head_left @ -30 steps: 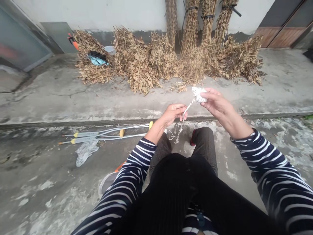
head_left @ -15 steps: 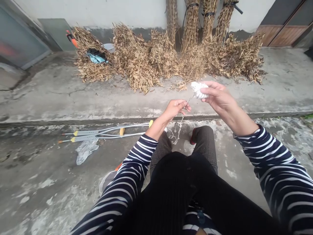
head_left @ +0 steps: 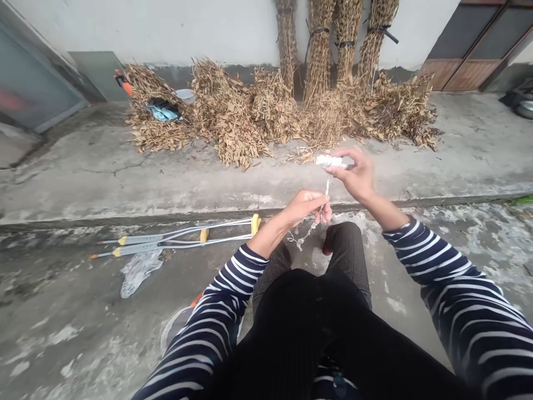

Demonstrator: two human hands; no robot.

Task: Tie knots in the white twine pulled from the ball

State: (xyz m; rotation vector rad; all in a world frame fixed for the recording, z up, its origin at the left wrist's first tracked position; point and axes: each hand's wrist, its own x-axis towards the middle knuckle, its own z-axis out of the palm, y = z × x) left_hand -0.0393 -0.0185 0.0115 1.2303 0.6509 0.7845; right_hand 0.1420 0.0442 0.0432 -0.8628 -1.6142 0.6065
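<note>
My right hand (head_left: 356,175) grips a small white ball of wound cord (head_left: 330,161) held out in front of me. A thin white cord (head_left: 327,186) runs from the ball down to my left hand (head_left: 308,204), which pinches it with closed fingers. Below that hand the loose end of cord (head_left: 302,236) dangles in a tangle over my knees. Both arms wear dark sleeves with white stripes. I sit with my legs in dark trousers stretched forward.
A pair of metal crutches (head_left: 175,236) lies on the concrete to my left, beside a crumpled clear plastic bag (head_left: 137,269). Heaps of dry brown plants (head_left: 270,111) lean against the far wall. A concrete step edge (head_left: 125,214) crosses ahead.
My right hand has lowered and moved left with the ball, closing toward the left hand. The left hand has dropped slightly, and the stretch of cord between them now runs nearly upright.
</note>
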